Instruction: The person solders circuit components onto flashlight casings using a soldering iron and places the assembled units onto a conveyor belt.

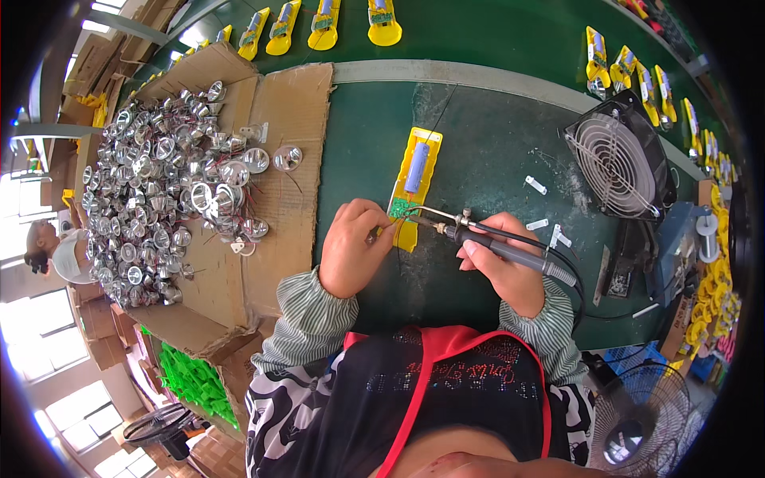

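A yellow plastic housing [410, 237] lies on the green bench in front of me, with a purple cylindrical battery [417, 167] and a small green circuit board [401, 208] in it. My right hand [506, 263] grips the grey handle of a soldering iron [508, 253] with a thin feed tube clamped along it. The iron's tip meets the near part of the circuit board. At the board's left edge, my left hand [355, 245] is closed in a pinch. What its fingertips hold is too small to make out.
A cardboard box [283, 191] at the left holds many silver lamp reflectors with wires. A black fan [617, 163] stands at the right, near small white parts [535, 185]. More yellow housings [325, 25] line the far belt. Black cables [580, 299] trail from the iron.
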The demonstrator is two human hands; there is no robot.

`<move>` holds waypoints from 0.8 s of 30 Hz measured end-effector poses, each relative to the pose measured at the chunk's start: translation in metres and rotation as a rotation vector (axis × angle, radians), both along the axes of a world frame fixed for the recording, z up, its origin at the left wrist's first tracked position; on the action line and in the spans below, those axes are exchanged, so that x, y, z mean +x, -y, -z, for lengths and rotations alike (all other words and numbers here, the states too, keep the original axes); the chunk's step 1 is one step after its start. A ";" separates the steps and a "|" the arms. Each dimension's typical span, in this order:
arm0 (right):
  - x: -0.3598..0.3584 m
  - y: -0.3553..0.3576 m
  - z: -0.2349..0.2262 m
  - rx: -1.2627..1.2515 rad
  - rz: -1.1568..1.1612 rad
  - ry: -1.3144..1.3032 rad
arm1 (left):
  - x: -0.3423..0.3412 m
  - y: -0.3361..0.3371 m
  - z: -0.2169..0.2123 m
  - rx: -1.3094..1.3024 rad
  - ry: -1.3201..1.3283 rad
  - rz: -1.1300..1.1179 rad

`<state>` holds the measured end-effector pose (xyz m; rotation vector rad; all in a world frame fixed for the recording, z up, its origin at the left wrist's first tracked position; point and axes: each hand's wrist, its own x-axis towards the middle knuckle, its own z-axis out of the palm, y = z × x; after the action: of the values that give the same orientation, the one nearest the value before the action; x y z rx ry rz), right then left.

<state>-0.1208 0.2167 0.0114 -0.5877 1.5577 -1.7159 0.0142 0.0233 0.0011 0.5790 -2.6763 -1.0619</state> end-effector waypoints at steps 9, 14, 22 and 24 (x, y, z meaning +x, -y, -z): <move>0.000 -0.001 0.000 -0.036 0.033 0.017 | -0.001 0.000 -0.002 0.000 0.001 -0.018; -0.002 -0.011 -0.007 -0.017 0.070 0.046 | 0.000 0.000 -0.001 -0.014 -0.020 -0.001; 0.001 -0.006 -0.009 -0.048 0.019 -0.040 | -0.002 -0.001 -0.001 -0.024 -0.001 -0.010; 0.000 -0.005 -0.009 -0.017 -0.011 -0.066 | 0.000 0.000 0.000 -0.015 0.002 -0.014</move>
<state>-0.1211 0.2216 0.0200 -0.6666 1.5836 -1.7190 0.0138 0.0238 0.0012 0.5948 -2.6759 -1.0371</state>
